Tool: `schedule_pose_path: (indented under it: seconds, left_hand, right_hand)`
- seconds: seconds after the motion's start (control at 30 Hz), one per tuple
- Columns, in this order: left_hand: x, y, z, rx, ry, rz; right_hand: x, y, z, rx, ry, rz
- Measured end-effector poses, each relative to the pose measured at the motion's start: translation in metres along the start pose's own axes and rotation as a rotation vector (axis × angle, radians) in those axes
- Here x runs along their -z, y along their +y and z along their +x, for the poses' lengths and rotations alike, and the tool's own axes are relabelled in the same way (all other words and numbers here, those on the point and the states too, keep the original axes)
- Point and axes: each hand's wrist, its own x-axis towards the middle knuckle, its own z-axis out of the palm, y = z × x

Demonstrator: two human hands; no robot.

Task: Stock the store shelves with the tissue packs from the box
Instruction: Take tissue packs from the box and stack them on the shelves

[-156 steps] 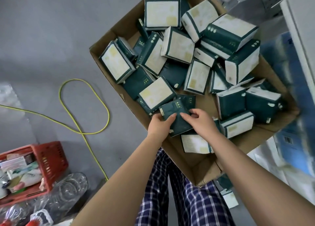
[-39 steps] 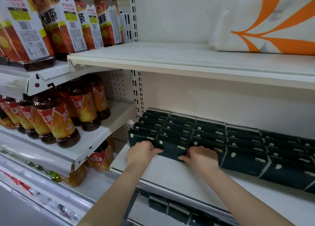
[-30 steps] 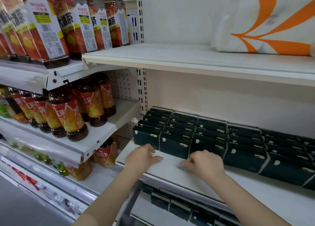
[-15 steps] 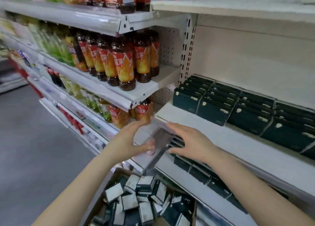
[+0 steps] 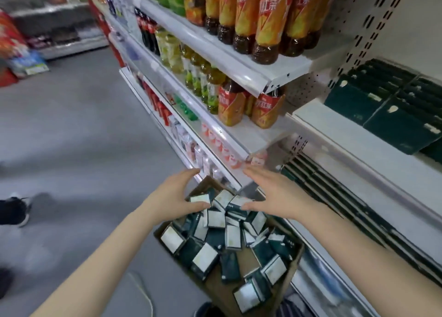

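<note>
As left hand (image 5: 177,197) and right hand (image 5: 270,194) hover spread (empty, it seems) above the box (image 5: 296,260), best clamp one top tissue pack (image 5: 223,198) squarely; lift straight.

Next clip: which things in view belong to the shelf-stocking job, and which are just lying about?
Job: left hand, right hand, both open above the box; loose tissue packs in it; stocked packs on the white shelf.
Lying about: tea bottles, green drink bottles, floor cable, someone's shoe.
</note>
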Motion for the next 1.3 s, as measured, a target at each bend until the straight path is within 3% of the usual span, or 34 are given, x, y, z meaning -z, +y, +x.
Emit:
schedule_pose_path:
  seconds: [0.5,0.83,1.07,1.3]
  left_hand:
    - [-0.177,-0.083,-0.056,0.557,-0.098,-0.496]
    - [-0.294,-0.099,0.064,0.553,-0.161,-0.586]
    - [-0.399,-0.1,0.149,0.653,-0.235,-0.844]
    - [-0.451,-0.076,0.209,0.736,-0.211,-1.043]
  right_hand:
    - [-0.167,0.079,0.035,-0.417,-0.259,0.313]
    - [-0.3,0.156,0.078,-0.564,-0.309,0.388]
    - [-0.387,0.217,0.108,-0.646,-0.247,0.205]
    - [-0.429,0.236,0.132,-0.634,0.007,0.235]
